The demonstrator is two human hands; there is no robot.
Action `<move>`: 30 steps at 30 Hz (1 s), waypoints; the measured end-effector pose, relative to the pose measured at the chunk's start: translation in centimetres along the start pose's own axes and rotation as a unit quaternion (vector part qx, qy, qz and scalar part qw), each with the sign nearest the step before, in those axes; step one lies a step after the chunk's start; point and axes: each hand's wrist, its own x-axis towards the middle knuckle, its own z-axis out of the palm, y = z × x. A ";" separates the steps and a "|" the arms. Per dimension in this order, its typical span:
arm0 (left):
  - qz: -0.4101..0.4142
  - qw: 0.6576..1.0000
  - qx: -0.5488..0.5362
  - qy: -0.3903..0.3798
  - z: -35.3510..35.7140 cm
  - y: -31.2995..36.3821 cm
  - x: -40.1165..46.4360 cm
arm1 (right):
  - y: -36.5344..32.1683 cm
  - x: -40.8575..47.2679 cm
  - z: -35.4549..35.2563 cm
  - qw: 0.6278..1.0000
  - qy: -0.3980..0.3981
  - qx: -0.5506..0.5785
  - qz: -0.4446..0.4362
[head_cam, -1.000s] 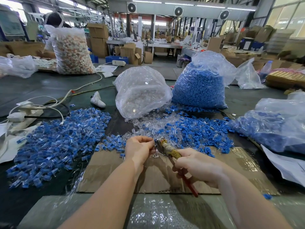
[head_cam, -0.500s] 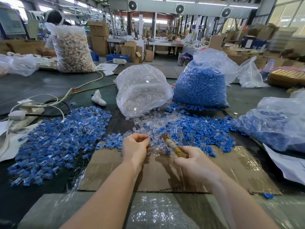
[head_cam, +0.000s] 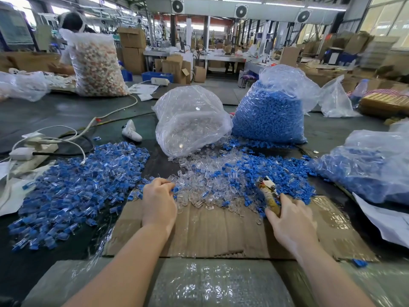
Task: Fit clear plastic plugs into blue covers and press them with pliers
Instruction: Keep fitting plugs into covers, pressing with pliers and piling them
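Note:
My left hand [head_cam: 158, 202] rests at the near edge of a heap of clear plugs [head_cam: 199, 185], its fingertips curled around a small blue piece. My right hand [head_cam: 290, 222] grips the pliers [head_cam: 267, 191], whose jaws point away over the loose blue covers [head_cam: 265, 173]. A wide pile of joined blue-and-clear pieces [head_cam: 77, 187] lies to the left. Both hands sit over a flattened cardboard sheet [head_cam: 221, 231].
Behind the heaps stand a clear bag of plugs [head_cam: 190, 122] and a bag of blue covers [head_cam: 270, 116]. Another bag of blue parts [head_cam: 371, 165] lies at right. A power strip and white cables [head_cam: 28, 149] occupy the left. Bubble wrap [head_cam: 199, 284] covers the near edge.
Both hands dropped from in front of me and spread apart. The left hand went down to the plug heap; the right hand carried the pliers rightward onto the blue covers.

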 end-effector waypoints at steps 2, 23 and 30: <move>0.019 1.000 -0.010 0.007 0.3 0.8 -0.6 | 0.3 0.0 0.3 1.000 0.004 -0.025 -0.002; 0.257 0.953 0.059 -0.148 4.0 3.6 -4.7 | -2.2 -0.5 1.0 0.974 0.144 -0.100 -0.142; 0.259 0.957 -0.029 -0.126 3.8 3.6 -4.6 | -3.4 0.5 2.3 0.976 0.100 -0.124 -0.150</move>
